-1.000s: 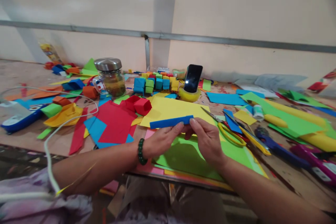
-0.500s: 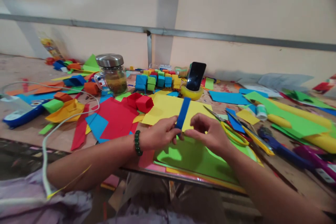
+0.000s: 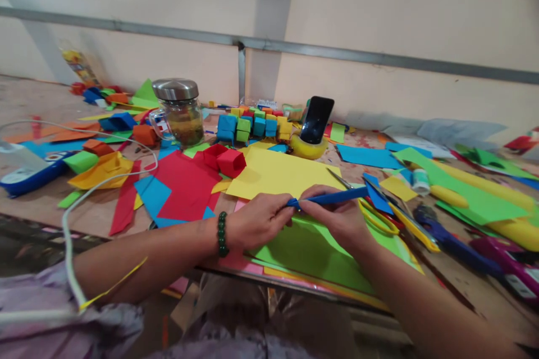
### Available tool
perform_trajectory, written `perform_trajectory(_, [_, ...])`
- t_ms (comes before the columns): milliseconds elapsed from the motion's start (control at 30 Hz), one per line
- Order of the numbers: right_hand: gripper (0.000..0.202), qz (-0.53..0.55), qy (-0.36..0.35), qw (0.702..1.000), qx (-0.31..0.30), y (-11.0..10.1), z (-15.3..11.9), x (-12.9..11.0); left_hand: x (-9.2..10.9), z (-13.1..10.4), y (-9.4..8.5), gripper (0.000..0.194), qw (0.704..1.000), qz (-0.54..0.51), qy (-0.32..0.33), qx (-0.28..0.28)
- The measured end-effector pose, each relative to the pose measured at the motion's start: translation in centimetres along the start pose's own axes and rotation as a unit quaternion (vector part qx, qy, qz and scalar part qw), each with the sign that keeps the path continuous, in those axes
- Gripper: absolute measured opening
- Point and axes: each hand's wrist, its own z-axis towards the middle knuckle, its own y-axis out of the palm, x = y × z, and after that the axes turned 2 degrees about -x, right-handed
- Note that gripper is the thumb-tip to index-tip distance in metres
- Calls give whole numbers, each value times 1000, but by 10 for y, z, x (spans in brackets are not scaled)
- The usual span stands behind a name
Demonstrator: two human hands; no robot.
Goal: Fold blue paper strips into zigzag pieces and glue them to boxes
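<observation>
A narrow blue paper strip [image 3: 337, 197] is pinched between both hands above the stacked sheets. My left hand [image 3: 263, 219], with a dark green bead bracelet at the wrist, grips its left end, closed. My right hand [image 3: 337, 216] is closed on the strip a little to the right, thumb and fingers at its near part; the strip's far end sticks out to the right, over the scissors. Beneath the hands lie green paper [image 3: 311, 258] and a yellow sheet [image 3: 273, 171]. Just right of my right hand are scissors with yellow handles [image 3: 379, 219].
Folded paper cubes [image 3: 252, 128] stand at the back, beside a phone [image 3: 318, 120] propped on a yellow tape roll [image 3: 309, 147]. A lidded glass jar [image 3: 179, 115] is at left. A white cable [image 3: 69, 241] crosses my left arm. At right lie a cutter [image 3: 415, 230] and a glue gun [image 3: 455, 247].
The blue strip has swung from upright to nearly level, pointing right. My right hand has come in and taken hold of it; before, only my left hand held it.
</observation>
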Motion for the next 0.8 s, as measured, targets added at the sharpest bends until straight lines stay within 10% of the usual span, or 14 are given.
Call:
perform_trajectory(433, [19, 23, 50, 994, -91, -1, 0, -2, 3, -4, -7, 27, 998, 19, 13, -50])
perform_trajectory(800, [17, -41, -31, 999, -9, 8, -9, 0, 8, -9, -2, 29, 1000, -8, 23, -12])
